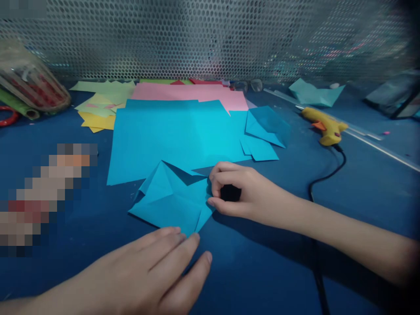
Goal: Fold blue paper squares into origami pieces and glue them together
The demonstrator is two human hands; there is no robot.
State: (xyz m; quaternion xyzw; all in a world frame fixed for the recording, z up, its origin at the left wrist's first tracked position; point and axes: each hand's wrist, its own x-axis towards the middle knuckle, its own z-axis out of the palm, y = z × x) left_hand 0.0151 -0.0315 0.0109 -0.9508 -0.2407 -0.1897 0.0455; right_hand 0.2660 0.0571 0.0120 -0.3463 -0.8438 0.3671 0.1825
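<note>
A partly folded blue sheet of paper (177, 199), creased and with raised flaps, lies on the blue tabletop in front of me. My right hand (234, 190) has curled fingers and thumb at its right edge, pinching the paper there. Across the near edge rests my left hand (167, 267), its fingers stretched out and touching the lower corner. Just behind lies a stack of larger blue sheets (157, 135). Smaller folded blue pieces (265, 127) sit on the right end of that stack.
Pink paper (187, 95), green paper (108, 103) and yellow paper (95, 121) lie farther back. A yellow glue gun (324, 124) with a black cord (310, 188) is on the right. Plastic jar (36, 78) and red scissor handle (9, 116) stand left. Perforated metal panel (183, 39) closes the back.
</note>
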